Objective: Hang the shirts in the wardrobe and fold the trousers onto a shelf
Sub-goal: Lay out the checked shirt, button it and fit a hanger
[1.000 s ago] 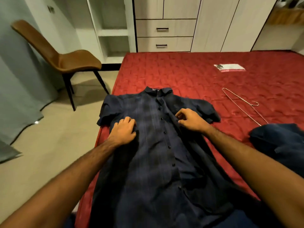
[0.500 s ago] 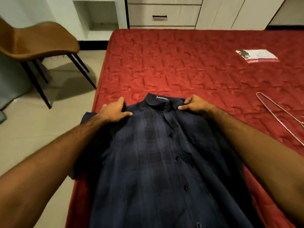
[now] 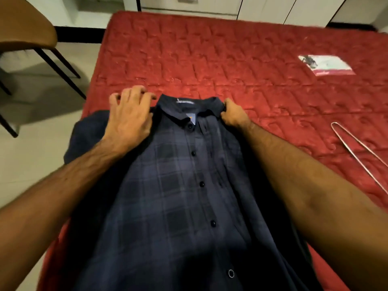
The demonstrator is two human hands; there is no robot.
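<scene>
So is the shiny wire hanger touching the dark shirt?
Apart. The head view shows the wire hanger lying off to the right on the red bed, with bare cover between it and the shirt.

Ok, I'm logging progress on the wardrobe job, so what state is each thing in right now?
shirt: flat on the bed, front up, buttoned, not yet on a hanger.
left hand: on the shirt's left shoulder, fingers curled at its edge.
right hand: pinching the shirt beside the collar.
wire hanger: lying bare on the bed, apart from the shirt.
drawer: closed.
chair: upright, nothing on the visible seat.
</scene>
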